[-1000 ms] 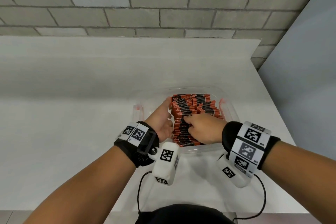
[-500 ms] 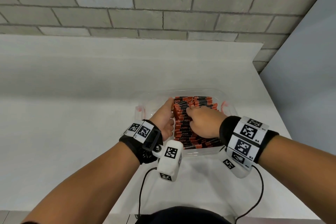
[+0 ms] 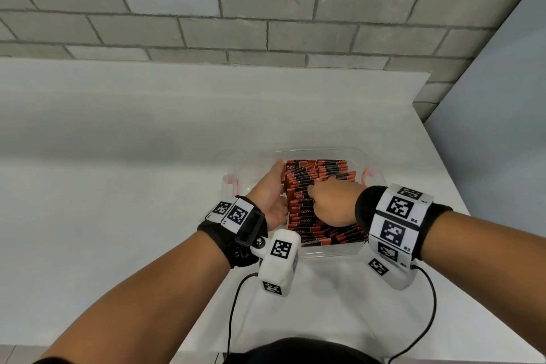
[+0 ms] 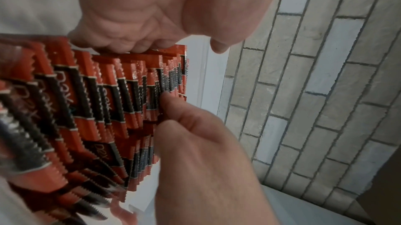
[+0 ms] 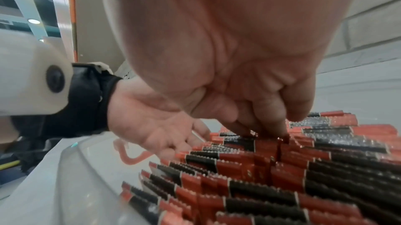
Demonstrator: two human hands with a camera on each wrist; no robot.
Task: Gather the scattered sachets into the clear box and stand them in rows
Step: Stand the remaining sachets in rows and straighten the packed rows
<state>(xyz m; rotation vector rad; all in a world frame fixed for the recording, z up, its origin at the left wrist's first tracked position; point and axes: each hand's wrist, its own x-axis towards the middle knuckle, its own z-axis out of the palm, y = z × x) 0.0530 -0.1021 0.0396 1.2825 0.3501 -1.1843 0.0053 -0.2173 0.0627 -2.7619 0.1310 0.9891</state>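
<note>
Risk of slumped rows in a nearly full box

Found the clear box [image 3: 325, 253] near the front edge of the bench [image 3: 118, 186], toward its right end. Found it packed with red-and-black sachets [image 3: 304, 211] stood on edge in rows. Spotted none loose on the bench, so judged the gathering done and only the straightening left.

Found the left hand [image 3: 270, 192] wide and flat, with straight fingers braced along the left flank of the left row. Found the right hand [image 3: 334, 204] narrow and curled, fingertips [image 5: 279, 131] nipping sachet tops at the seam between two rows. Could not tell how many packets sat in that pinch.

Judged several ways for this to go wrong:

- Tugging hard with the pinch could have dragged tight-packed neighbours up and out of line.
- Lifting the left brace too soon could have let the left row fan over into the gap along the box's left wall.
- Digging too deep at the seam could have creased thin packets or wedged both rows crooked.
- Bearing down on so light a box, so close to the front edge, could have skidded it toward the drop.
</note>
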